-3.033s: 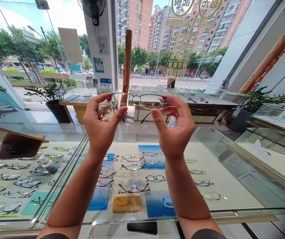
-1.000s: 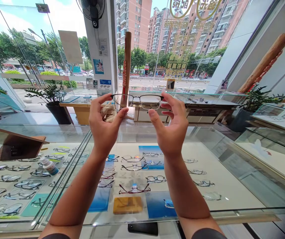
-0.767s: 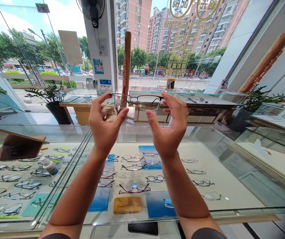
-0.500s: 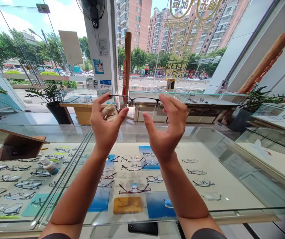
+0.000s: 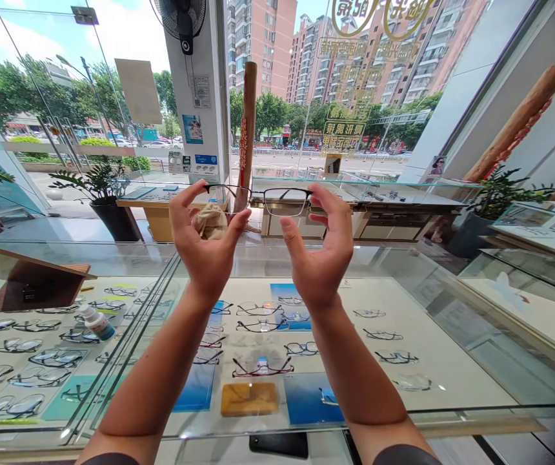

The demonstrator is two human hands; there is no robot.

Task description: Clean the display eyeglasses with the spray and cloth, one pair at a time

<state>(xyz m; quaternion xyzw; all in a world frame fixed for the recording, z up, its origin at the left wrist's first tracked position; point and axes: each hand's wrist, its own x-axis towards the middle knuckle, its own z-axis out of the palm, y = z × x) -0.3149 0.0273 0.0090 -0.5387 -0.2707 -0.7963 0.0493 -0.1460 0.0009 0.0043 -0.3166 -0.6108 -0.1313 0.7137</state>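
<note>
A pair of dark half-rim eyeglasses [image 5: 284, 192] is held up at arm's length, spread between my two hands over the glass counter. My left hand [image 5: 202, 261] has its index finger at the left end of the frame, with the thumb up near the left lens. A crumpled beige cloth [image 5: 211, 221] is tucked into that same hand. At the other end, the fingers of my right hand [image 5: 324, 261] are curled against the frame's right corner, its thumb just under the right lens. The temples are mostly hidden behind the lenses and fingers.
Below lies a glass display counter [image 5: 452, 361] with several rows of eyeglasses inside. A small white spray bottle [image 5: 96, 323] stands on the left, near a wooden stand [image 5: 40, 284]. A dark phone [image 5: 279, 445] lies at the near edge. More showcases line the window.
The eyeglasses have swung to face me more squarely, and their left end has moved left. My left hand has shifted slightly left, and my right hand's fingers have come a little inward.
</note>
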